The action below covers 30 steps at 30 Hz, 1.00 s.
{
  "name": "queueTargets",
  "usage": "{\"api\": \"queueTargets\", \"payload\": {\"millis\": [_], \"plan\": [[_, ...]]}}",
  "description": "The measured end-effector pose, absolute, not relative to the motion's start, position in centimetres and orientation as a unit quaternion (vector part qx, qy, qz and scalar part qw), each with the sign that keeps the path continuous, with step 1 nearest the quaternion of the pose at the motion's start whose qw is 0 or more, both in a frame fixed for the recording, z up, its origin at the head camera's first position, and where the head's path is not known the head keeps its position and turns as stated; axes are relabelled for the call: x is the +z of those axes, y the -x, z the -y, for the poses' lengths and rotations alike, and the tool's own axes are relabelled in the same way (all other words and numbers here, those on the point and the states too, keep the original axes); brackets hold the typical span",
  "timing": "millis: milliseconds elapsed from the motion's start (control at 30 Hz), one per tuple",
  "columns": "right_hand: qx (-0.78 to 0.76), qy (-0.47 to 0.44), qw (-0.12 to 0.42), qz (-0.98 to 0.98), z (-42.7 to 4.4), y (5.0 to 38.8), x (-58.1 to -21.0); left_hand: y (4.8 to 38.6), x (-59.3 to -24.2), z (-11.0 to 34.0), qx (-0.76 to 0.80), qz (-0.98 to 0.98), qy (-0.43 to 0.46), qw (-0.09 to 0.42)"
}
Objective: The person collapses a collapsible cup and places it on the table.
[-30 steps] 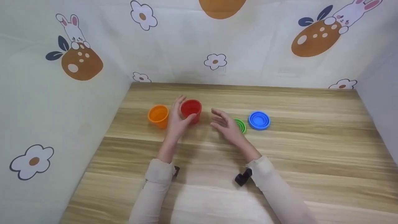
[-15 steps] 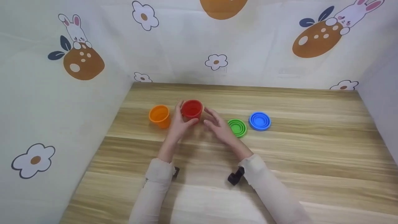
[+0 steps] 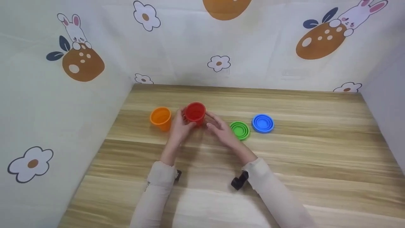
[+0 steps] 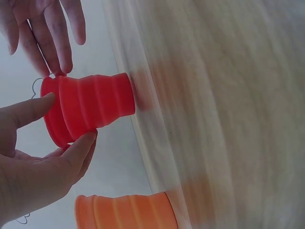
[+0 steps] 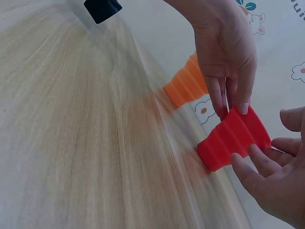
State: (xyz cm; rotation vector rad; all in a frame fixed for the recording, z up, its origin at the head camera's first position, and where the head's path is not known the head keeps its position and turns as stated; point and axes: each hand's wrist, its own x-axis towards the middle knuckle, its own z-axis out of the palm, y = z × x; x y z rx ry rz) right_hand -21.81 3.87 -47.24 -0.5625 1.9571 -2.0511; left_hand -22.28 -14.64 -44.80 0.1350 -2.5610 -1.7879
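Note:
A red collapsible cup (image 3: 195, 114), extended and upright, has its ribbed wall showing in the left wrist view. My left hand (image 3: 180, 131) pinches it near the rim, thumb on the near side and fingers on the left. From the right, my right hand (image 3: 225, 134) reaches toward the cup; its fingertips (image 5: 236, 157) touch or nearly touch the wall, while the thumb stands away. An orange collapsible cup (image 3: 160, 116), also extended, stands just left of my left hand. The red cup's base is at the tabletop; I cannot tell whether it bears on it.
Right of my right hand, a green collapsible cup (image 3: 240, 130) lies folded flat. Beside it lies a blue one (image 3: 263, 123), also flat. The wood-grain table (image 3: 300, 152) meets patterned white walls (image 3: 253, 63) at the back and left.
My right hand has moved left to the red cup's side, uncovering the green cup. My left hand has come down around the red cup and closed its thumb and fingers on it.

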Motion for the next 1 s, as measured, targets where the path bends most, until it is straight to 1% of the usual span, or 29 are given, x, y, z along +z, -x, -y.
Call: {"api": "queueTargets", "payload": {"millis": [133,467,800,1000], "plan": [[-0.711,0.194,0.118,-0.666,-4.3,21.5,-46.8,22.2,-44.5,14.4,-0.575,0.818,-0.030,0.013],[-0.733,0.162,0.099,-0.653,-5.3,21.2,-45.6,21.8,-43.8,13.6,-0.599,0.800,0.016,0.038],[-0.719,0.143,0.063,-0.677,-7.3,20.6,-44.9,21.4,-43.2,12.5,-0.629,0.776,0.038,0.023],[-0.696,0.152,0.037,-0.701,-8.8,20.4,-44.6,21.0,-43.0,11.6,-0.632,0.774,0.046,-0.006]]}}
